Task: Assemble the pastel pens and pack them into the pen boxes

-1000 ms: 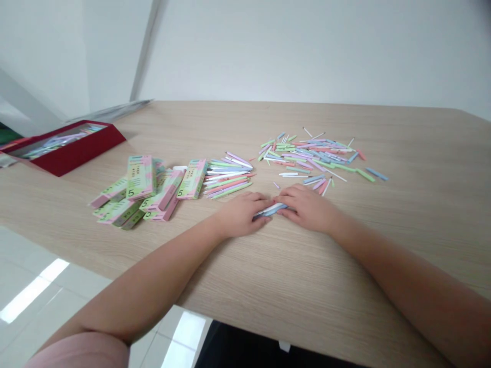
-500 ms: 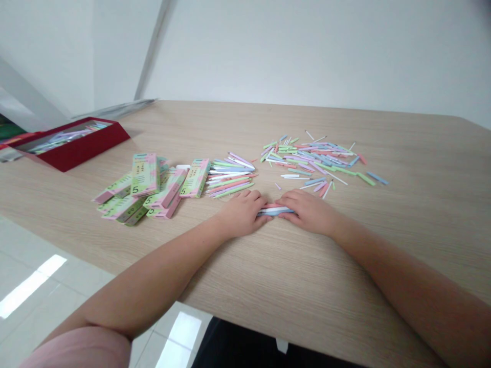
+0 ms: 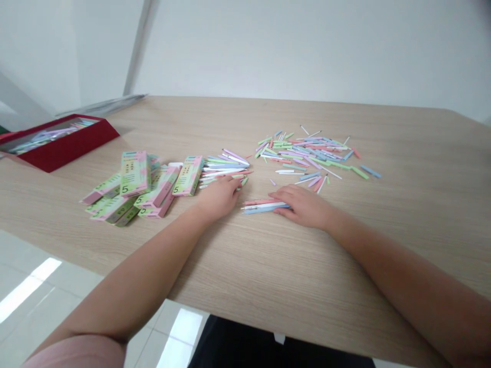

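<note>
l hand (image 3: 219,198) onto 1 pen grp (image 3: 226,165)

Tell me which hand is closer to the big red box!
Left. The left hand is right of the red box, over the row of pens; the right hand is farther right, on a small bundle.
</note>
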A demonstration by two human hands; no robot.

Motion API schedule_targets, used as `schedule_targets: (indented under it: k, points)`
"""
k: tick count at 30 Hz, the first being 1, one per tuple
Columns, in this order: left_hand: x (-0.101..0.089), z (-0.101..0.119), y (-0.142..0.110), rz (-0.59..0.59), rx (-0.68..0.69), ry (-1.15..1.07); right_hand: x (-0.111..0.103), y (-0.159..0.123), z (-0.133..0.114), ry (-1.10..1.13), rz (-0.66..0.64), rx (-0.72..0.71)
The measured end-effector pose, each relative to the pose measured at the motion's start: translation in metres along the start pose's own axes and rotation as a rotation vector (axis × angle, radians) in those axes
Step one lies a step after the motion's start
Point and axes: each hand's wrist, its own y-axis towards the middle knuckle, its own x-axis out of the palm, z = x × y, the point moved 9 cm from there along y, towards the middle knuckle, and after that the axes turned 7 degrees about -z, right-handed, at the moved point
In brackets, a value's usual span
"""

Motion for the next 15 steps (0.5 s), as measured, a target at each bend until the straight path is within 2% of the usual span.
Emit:
schedule_targets:
  k: [3, 7, 10, 13, 15]
  points:
    - [0.003, 0.021, 0.001, -0.026, 0.093, -0.137, -0.001, -0.001, 0.004, 0.055, 0.019, 0.042]
    - [0.002, 0.031, -0.001, 0.038, 0.095, -0.173, -0.003, -0.001, 0.002, 0.075, 0.005, 0.039]
    - [0.001, 0.021, -0.003, 0.088, -0.016, -0.066, -0.004, -0.001, 0.001, 0.055, -0.004, 0.033]
    - [0.006, 0.002, -0.005, 0.031, -0.176, -0.027, -0.004, 0.000, 0.000, 0.051, -0.007, 0.017]
    - [0.009, -0.004, -0.006, -0.011, -0.217, -0.042, -0.003, 0.000, 0.000, 0.053, -0.008, 0.011]
